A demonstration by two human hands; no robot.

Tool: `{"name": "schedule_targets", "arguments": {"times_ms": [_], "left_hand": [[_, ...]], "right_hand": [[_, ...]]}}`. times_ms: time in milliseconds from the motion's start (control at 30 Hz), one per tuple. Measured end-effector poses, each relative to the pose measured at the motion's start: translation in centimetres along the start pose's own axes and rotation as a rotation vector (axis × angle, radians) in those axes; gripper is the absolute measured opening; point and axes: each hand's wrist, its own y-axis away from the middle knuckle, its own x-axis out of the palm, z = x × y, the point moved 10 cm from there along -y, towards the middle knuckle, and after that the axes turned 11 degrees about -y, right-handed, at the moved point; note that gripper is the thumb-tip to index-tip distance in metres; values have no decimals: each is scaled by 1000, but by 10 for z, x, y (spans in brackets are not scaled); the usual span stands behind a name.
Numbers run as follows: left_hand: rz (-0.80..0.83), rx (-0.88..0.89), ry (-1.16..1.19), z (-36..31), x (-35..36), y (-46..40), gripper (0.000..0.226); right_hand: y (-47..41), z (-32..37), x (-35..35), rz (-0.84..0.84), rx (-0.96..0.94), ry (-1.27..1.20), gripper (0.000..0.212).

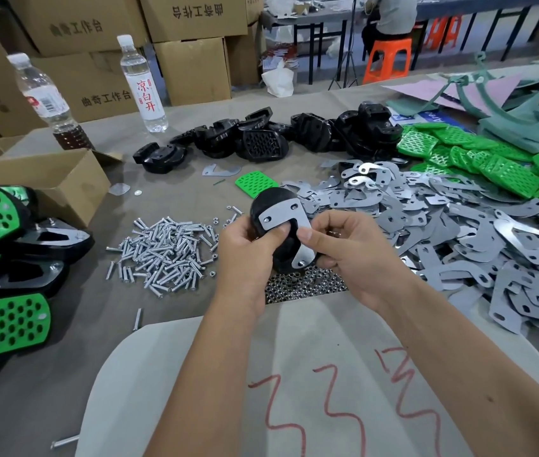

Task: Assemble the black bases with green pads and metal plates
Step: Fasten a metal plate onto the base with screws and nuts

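- Person is holding a black base (pixel 269 225) up over the table (pixel 179 199), w/ a grey metal plate (pixel 289 222) lying flat on its upturned face.
- Left hand (pixel 245 249) is gripping the base from the left side, thumb pressing down on the plate's lower-left edge.
- Right hand (pixel 344 245) is pinching the plate's long leg btwn thumb and fingers, prob. lining its holes up w/ the base; a screw head seems to be showing at the leg's bottom hole.
- Base is looking like hard moulded plastic: stiff, light, glossy and rounded, so prob. slippery; best taken round the sides, as the left hand is doing.
- Plate is thin sheet metal w/ a matte film: stiff but light, apt to slide on the base till fixed; better held by its edges near the holes, keeping holes uncovered.
- Supplies are lying near: screws (pixel 165 252) just left of the hands, nuts (pixel 304 285) right under them, loose plates (pixel 443 225) to the right, green pads (pixel 492 163) far right, spare bases (pixel 261 136) behind.
- One green pad (pixel 254 183) is lying just behind the held base.
- Finished units (pixel 0 265) are stacking at far left.
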Motion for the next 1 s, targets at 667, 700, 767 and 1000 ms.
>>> {"name": "schedule_targets", "arguments": {"times_ms": [667, 700, 767, 1000], "left_hand": [[-190, 247, -84, -24, -8, 9, 36], [-190, 247, -83, -24, -8, 8, 37], [-183, 241, -73, -22, -8, 7, 37], [-153, 232, -37, -21, -8, 6, 30]], "right_hand": [[3, 6, 6, -13, -46, 93, 33], [3, 5, 6, -17, -46, 93, 33], [3, 4, 6, -28, -45, 93, 33], [4, 2, 7, -27, -25, 57, 33]]}}
